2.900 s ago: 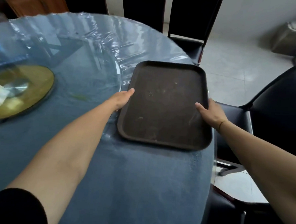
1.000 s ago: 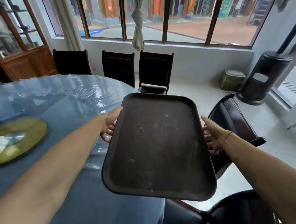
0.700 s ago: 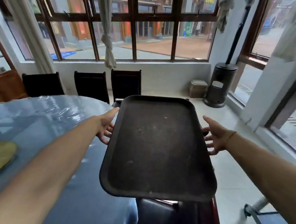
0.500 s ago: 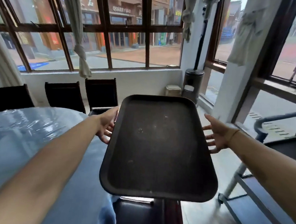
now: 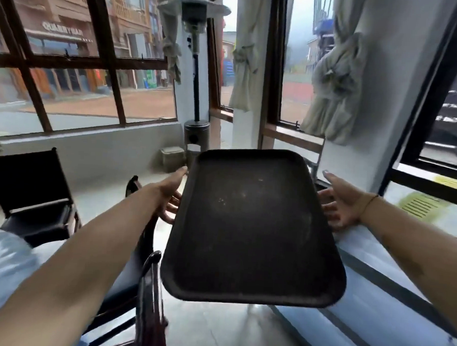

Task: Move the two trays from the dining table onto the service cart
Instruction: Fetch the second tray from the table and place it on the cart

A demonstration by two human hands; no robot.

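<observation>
A dark brown rectangular tray hangs in the air in front of me, level and with nothing on it. My left hand grips its left rim, thumb on top and fingers underneath. My right hand holds the right rim the same way. The grey top of the service cart lies below and to the right of the tray. The blue-covered dining table shows only as an edge at the lower left. A second tray is not in view.
A dark wooden chair back stands just under my left forearm. Another black chair sits at the left by the table. A patio heater and a small bin stand by the windows ahead.
I have lifted the tray off the table and turned right with it. The table has slid out to the left and the cart has come in under the tray's right side.
</observation>
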